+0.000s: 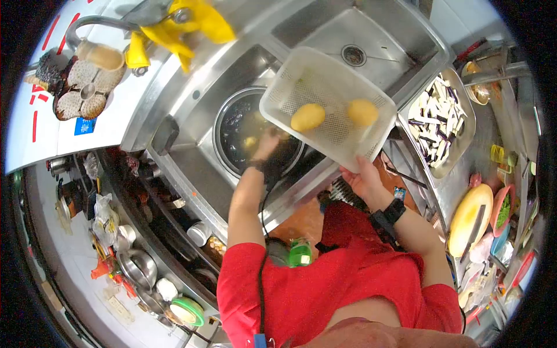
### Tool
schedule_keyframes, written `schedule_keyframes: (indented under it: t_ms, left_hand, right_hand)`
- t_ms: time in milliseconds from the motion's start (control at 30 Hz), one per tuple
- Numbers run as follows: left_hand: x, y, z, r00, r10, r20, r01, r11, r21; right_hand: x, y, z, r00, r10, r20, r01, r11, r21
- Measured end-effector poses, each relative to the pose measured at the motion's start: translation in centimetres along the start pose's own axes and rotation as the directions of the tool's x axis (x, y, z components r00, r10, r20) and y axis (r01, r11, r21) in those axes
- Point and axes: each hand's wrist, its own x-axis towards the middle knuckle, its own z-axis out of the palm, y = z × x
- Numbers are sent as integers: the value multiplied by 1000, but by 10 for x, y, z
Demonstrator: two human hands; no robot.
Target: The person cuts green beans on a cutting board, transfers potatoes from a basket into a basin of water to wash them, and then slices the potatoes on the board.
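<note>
Two peeled potatoes, a nearer left one and one to its right, lie in a white perforated plastic basket. The basket sits tilted across the sink divider and front edge. My right hand grips its near rim, with the thumb at the edge. My left hand reaches into a round metal basin of dark, murky water in the left sink bowl. Its fingers are blurred and partly under the basket's edge and the water. A small yellowish piece shows in the water beside it.
The right sink bowl has a drain. Yellow gloves hang by the tap. At right, a metal tray holds cut eggplant strips, near a cutting board with a knife. Bowls and pots stand at left.
</note>
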Motion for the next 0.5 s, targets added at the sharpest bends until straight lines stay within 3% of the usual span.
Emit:
schedule_keyframes:
  t_ms: [67, 100, 167, 200, 267, 300, 367, 400, 467, 500]
  left_hand:
    - [-30, 63, 4, 935, 34, 352, 53, 971, -233]
    - [-33, 69, 10, 933, 30, 359, 61, 969, -240]
    - [-34, 69, 20, 923, -206, 324, 216, 976, 7]
    - [-28, 60, 30, 924, -205, 323, 215, 977, 4]
    - [-13, 39, 52, 970, -174, 170, 215, 939, -270]
    - [-5, 35, 55, 970, -172, 172, 215, 938, -272]
    - [7, 54, 50, 938, -133, 319, 254, 890, -378]
    - [11, 64, 47, 938, -131, 320, 255, 888, -384]
    - [18, 88, 35, 857, -395, 332, 473, 858, -200]
    - [36, 31, 56, 867, -387, 312, 456, 870, -189]
  right_hand:
    - [3, 0, -3, 1000, 4, -11, -4, 1000, 17]
    - [8, 1, -7, 999, -14, 39, 13, 1000, 20]
    - [8, 1, -6, 996, -26, 86, 24, 1000, 18]
    - [8, 0, -3, 998, -27, 63, 25, 999, 23]
    - [8, 0, 2, 999, -32, 40, 31, 999, 32]
    - [8, 1, 3, 999, -20, 32, 19, 999, 41]
    - [8, 0, 2, 1000, -15, 21, 15, 999, 44]
    - [8, 1, 0, 999, -15, 41, 13, 999, 41]
    - [7, 0, 0, 998, -15, 59, 13, 999, 35]
    - [5, 0, 2, 999, -22, 38, 21, 1000, 12]
